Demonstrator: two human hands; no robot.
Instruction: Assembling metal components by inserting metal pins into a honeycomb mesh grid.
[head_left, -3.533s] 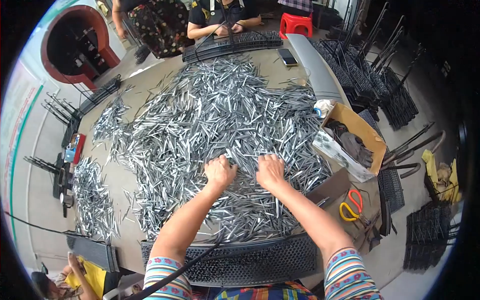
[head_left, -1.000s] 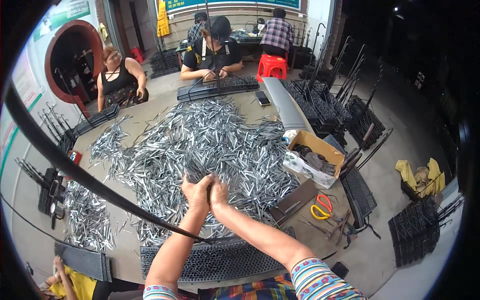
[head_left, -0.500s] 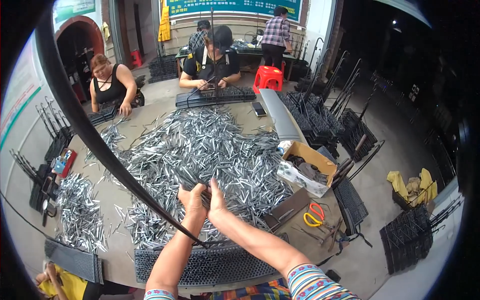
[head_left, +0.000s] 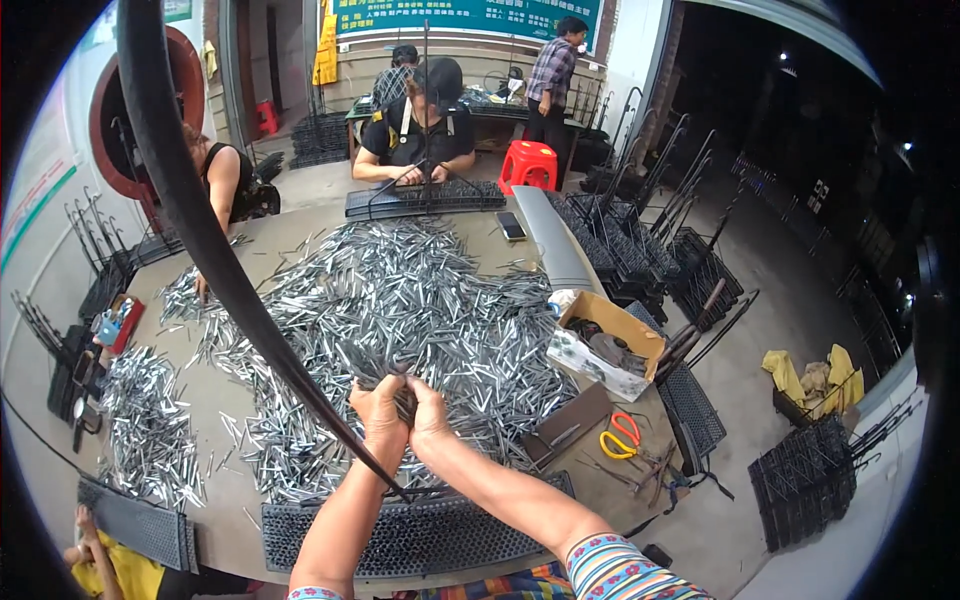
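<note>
My left hand (head_left: pixel 379 412) is closed around a bunch of slim grey metal strips (head_left: pixel 376 368), whose ends fan out beyond the fingers. Pressed against it, my right hand (head_left: pixel 429 408) closes on the same bunch from the other side. Both hands are over the near part of a wide heap of loose metal strips (head_left: pixel 470 300) spread on the table (head_left: pixel 232 508). Below my forearms, at the near edge, lies a black rack full of small holes (head_left: pixel 430 535). A long dark curved rod (head_left: pixel 240 290) rises from it across the left of the view.
Right of the heap stand an open cardboard box (head_left: pixel 625 335), a brown flat piece (head_left: pixel 568 425) and scissors with red and yellow handles (head_left: pixel 622 436). A phone (head_left: pixel 511 226) lies farther back. Co-workers sit at the far side (head_left: pixel 415 140) and left (head_left: pixel 222 180). More racks (head_left: pixel 805 490) stack on the floor.
My hands stay together on the bunch, nearly in place. The co-worker at left leans out behind the rod, reaching to the heap. The person in the plaid shirt at the back has turned and straightened.
</note>
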